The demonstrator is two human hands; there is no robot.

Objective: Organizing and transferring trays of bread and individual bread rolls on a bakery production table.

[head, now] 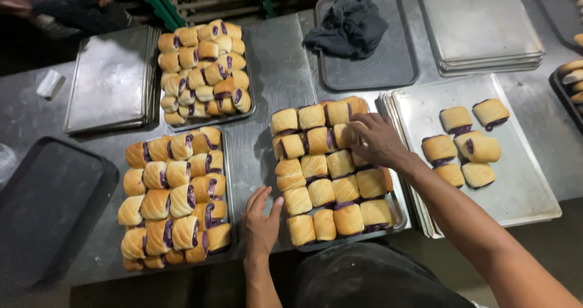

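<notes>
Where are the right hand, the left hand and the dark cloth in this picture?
right hand [378,139], head view, on the back of the hand.
left hand [261,223], head view, on the back of the hand.
dark cloth [347,27], head view, on its middle folds.

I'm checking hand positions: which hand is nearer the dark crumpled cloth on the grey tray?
Right. The right hand rests on buns below the dark crumpled cloth; the left hand lies farther down at the table's near edge.
</notes>
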